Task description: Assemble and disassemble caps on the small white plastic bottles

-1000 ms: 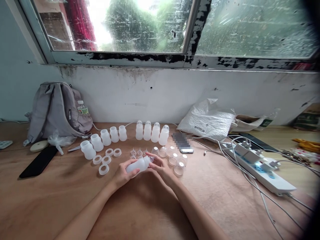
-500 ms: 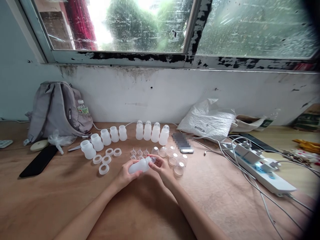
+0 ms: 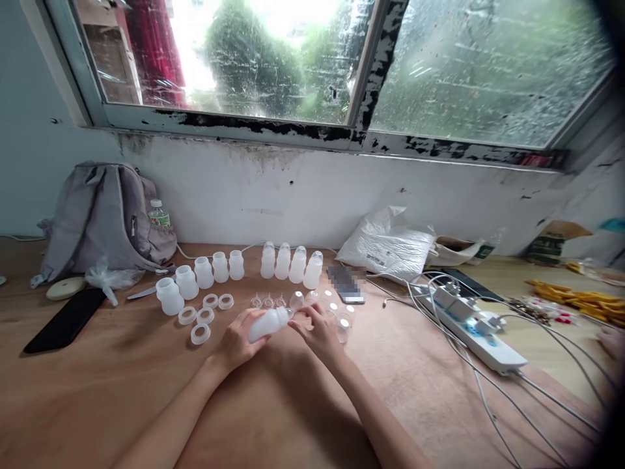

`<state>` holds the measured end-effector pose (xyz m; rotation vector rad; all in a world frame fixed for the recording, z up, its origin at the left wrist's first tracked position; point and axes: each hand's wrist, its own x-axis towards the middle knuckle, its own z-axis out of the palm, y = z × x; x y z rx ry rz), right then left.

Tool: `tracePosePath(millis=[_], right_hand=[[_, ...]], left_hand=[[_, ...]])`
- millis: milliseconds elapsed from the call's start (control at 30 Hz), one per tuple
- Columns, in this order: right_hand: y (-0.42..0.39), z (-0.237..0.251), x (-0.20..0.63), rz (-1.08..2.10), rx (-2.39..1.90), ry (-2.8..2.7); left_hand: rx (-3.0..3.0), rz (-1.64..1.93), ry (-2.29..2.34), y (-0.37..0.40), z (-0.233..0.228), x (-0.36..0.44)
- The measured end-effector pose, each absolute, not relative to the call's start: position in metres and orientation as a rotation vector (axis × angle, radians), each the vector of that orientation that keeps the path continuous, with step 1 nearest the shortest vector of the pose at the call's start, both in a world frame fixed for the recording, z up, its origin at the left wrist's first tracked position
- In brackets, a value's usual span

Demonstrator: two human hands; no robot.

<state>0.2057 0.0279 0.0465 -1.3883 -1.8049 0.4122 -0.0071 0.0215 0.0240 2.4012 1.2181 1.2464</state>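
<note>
A frosted white baby bottle (image 3: 263, 326) lies tilted in my left hand (image 3: 239, 339), its neck pointing right. My right hand (image 3: 316, 331) is at the neck end, thumb and fingertips pinching the clear nipple (image 3: 290, 313) there. Behind my hands several loose nipples (image 3: 268, 301) lie in a row. To the right, partly behind my right hand, are several clear domed caps (image 3: 343, 322). Several white collar rings (image 3: 200, 333) lie to the left. Farther back stand open bottles (image 3: 170, 298) and a row of capped bottles (image 3: 313, 270).
A grey backpack (image 3: 97, 221) and a black phone (image 3: 63, 322) are at the left. Another phone (image 3: 354, 293), a silvery plastic mailer (image 3: 385, 244) and a power strip (image 3: 473, 332) with trailing cables are at the right. Part of another person's hand (image 3: 610, 340) shows at the right edge.
The view has turned slightly to the right. My right-hand fingers have shifted at the nipple, while my left hand keeps holding the bottle.
</note>
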Motion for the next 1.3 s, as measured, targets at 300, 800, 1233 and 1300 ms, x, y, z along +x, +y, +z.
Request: tracePosePath(millis=[300, 800, 1233, 1300], right_hand=[[0.012, 0.036, 0.282, 0.123, -1.671, -1.83], [-0.001, 0.054, 0.23, 1.06, -1.087, -1.296], [0.039, 0.041, 0.194, 1.041, -0.947, -1.402], [0.036, 0.035, 0.194, 1.031, -0.952, -1.407]], left_hand=[[2.579, 1.209, 1.045, 0.022, 0.023, -0.008], [2.642, 1.278, 0.962, 0.018, 0.025, -0.008], [2.494, 1.338, 1.167, 0.029, 0.025, -0.022], [2.498, 1.32, 1.162, 0.029, 0.024, -0.021]])
